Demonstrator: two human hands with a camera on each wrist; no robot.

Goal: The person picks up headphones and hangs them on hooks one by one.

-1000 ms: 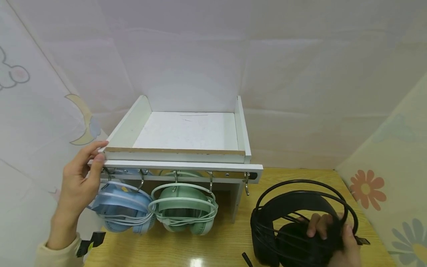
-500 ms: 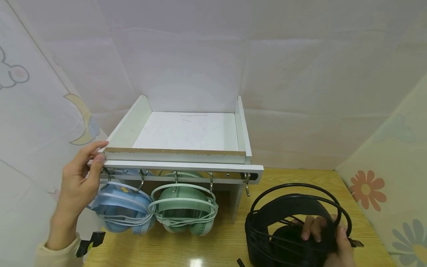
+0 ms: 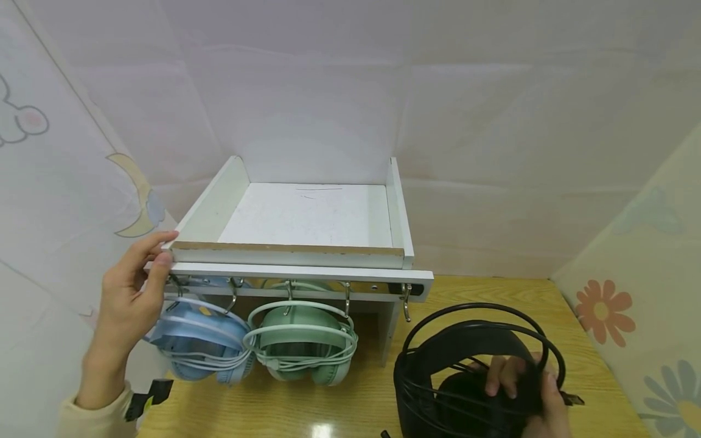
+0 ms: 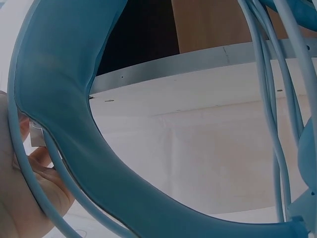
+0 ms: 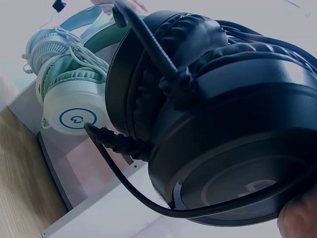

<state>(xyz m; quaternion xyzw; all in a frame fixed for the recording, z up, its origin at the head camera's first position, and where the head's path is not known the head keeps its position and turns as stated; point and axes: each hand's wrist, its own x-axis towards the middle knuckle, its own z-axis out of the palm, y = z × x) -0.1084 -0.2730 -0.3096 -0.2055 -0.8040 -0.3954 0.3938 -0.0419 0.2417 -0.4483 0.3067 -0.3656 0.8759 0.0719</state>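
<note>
My left hand (image 3: 128,292) grips the left front corner of a white wooden shelf rack (image 3: 290,258), thumb at the front and fingers over the side. Low on the right, my right hand (image 3: 549,413) holds a black headset (image 3: 476,333) by one ear cup, apart from the rack. Loops of black cable stand above its headband, and a boom microphone (image 5: 148,44) shows in the right wrist view. A light blue headset (image 3: 205,331) and a pale green headset (image 3: 306,337) hang from the rack's hooks, their cables bundled. Part of my right hand is hidden behind the black headset.
Several metal hooks line the rack's front rail; the rightmost hook (image 3: 406,302) bears nothing. The rack stands on a wood-grain table (image 3: 350,413). A pale cloth wall (image 3: 482,152) rises behind, and printed side sheets flank the table.
My right hand has carried the black headset left and slightly down, closer to the rack. My left hand stays on the rack's corner, and the hanging headsets have not moved.
</note>
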